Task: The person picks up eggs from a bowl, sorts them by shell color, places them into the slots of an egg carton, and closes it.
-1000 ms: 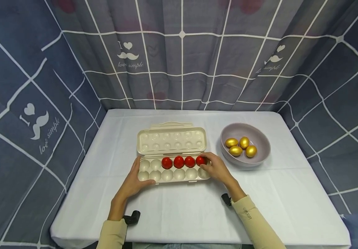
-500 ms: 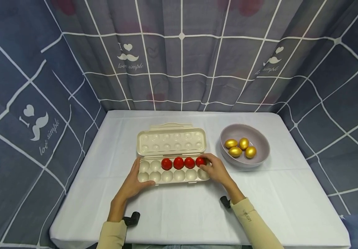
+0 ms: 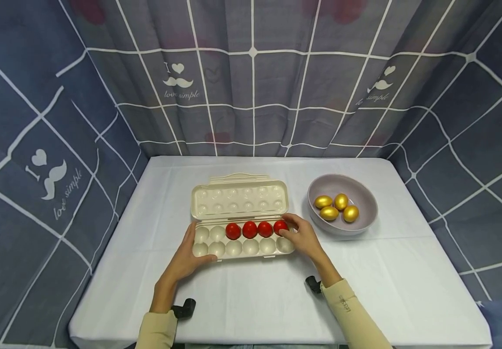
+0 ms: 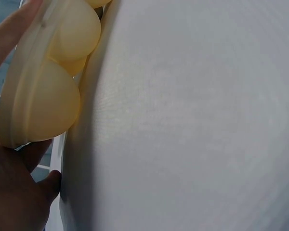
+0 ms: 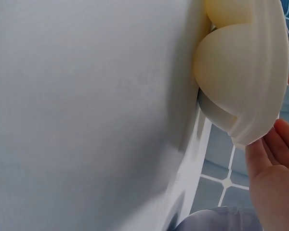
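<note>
Tray: cream egg tray, open, on the table just ahead of centre; two rows of cups, long side facing the person.
Lid: hinged back flat at the tray's 12 o'clock edge, inside facing up.
Red eggs: four in a line in the far row, filling its right-hand cups; the two left cups of that row and the whole near row hold nothing.
Left hand: at the tray's 8 o'clock corner, fingers around the left end, thumb on the near rim; it grips the tray. Left wrist view shows the tray from underneath with fingers behind its rim and the palm below.
Right hand: at the tray's 3 o'clock end, fingers curled at the end wall, fingertips touching the rightmost red egg. Cannot tell whether it pinches the egg or only holds the tray end. Right wrist view shows the tray's underside with fingers just beside its rim.
Bowl: grey, at 2 o'clock from the tray, near but apart from it.
Gold eggs: four, clustered in the bowl.
Table: white cloth cover.
Curtain: grey-blue with white grid, on three sides.
</note>
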A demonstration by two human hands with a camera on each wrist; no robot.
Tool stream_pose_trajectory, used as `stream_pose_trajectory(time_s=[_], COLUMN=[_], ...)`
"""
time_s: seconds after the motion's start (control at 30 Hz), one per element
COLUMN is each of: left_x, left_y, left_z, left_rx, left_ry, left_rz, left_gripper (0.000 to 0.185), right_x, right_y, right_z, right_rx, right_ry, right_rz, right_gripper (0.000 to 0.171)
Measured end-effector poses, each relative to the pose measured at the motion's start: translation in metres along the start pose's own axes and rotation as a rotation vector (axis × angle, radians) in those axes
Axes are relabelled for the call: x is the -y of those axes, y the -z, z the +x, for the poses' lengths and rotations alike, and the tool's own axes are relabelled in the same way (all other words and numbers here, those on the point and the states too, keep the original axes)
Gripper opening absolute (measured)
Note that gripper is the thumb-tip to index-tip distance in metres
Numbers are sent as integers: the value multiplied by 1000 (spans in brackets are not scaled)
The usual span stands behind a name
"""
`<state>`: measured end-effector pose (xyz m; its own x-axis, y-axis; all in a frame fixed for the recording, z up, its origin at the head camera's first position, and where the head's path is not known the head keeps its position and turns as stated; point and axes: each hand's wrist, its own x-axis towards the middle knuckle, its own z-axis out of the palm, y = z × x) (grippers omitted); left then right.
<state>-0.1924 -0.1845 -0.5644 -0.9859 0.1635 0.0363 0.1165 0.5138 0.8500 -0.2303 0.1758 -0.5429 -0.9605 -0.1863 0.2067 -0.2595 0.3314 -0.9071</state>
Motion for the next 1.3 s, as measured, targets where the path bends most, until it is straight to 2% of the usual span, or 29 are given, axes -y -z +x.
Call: stream_pose_trajectory(time_s=[0.13, 0.27, 0.53, 0.63, 0.7, 0.93, 1.3], left_x=[2, 5, 7, 7, 6, 5, 4], left_y=[-1, -1, -1, 0, 0, -1, 0], left_z=[0, -3, -7, -6, -5, -3, 0], left_rx=[0, -1, -1, -3, -2, 1, 1], left_ry=[-5, -1, 9, 6, 3, 10, 1], left_rz=[1, 6, -6, -4, -4, 9, 5], left_gripper=[133, 133, 132, 131, 131, 131, 131], right_x=[12, 28, -3, -6, -3, 30, 32], right_y=[3, 5, 3, 5, 8, 20, 31], right_z=[-2, -6, -2, 0, 1, -3, -7], right_rx=[7, 16, -4, -11, -12, -67, -146], right_ry=[1, -13, 1, 19, 37, 53, 58], right_rz=[32, 118, 159, 189, 210, 245, 271], right_gripper=[46, 47, 48, 49, 50, 51, 51])
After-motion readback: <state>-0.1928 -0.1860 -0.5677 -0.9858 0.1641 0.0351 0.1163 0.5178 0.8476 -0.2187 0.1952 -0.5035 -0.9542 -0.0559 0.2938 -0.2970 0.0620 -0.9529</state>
